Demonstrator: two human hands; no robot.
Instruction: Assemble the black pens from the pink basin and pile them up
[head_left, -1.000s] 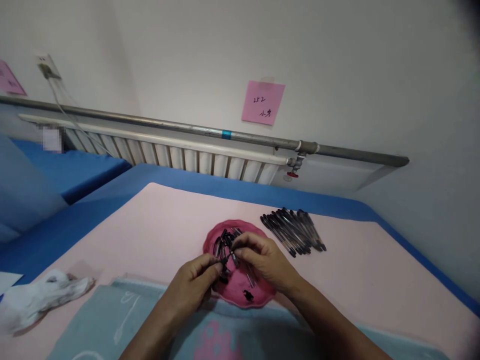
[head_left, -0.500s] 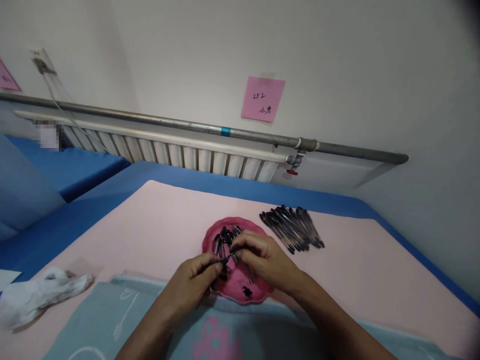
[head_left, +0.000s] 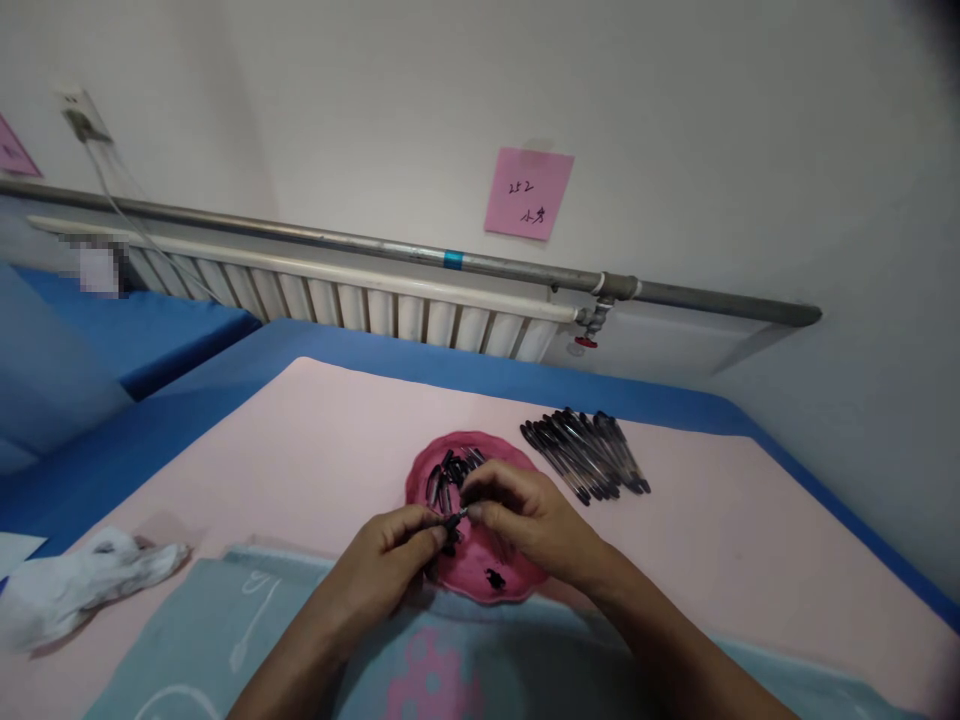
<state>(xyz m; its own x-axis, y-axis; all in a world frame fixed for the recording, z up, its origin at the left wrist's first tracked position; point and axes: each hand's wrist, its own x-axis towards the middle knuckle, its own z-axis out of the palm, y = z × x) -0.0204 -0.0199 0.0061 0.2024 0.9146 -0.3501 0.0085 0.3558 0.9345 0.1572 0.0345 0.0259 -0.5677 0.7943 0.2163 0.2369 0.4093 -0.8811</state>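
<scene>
Over the near-left part of a pink scalloped plate (head_left: 517, 588), my left hand (head_left: 386, 560) pinches a small black pen part (head_left: 451, 522) between thumb and index finger. My right hand (head_left: 525, 510) is closed on the other side, its thumb and fingertips meeting at a tiny metallic-looking tip (head_left: 463, 512) at the end of that part. Whether the right fingers hold a separate piece is too small to tell. Black and clear pen pieces (head_left: 442, 485) lie loose on the plate behind my fingers. Tiny black bits (head_left: 494, 578) sit near its front rim.
A row of clear pens with black caps (head_left: 585, 455) lies right of the plate on the pink mat (head_left: 315, 430). A teal cloth (head_left: 247, 620) covers the near edge. White crumpled fabric (head_left: 82, 585) lies at left. A radiator (head_left: 382, 310) and pipe run behind.
Both hands stay nearly in place over the plate. The clear tube-like piece seen below my right fingers is now hardly visible, and the metallic-looking tip shows between the hands.
</scene>
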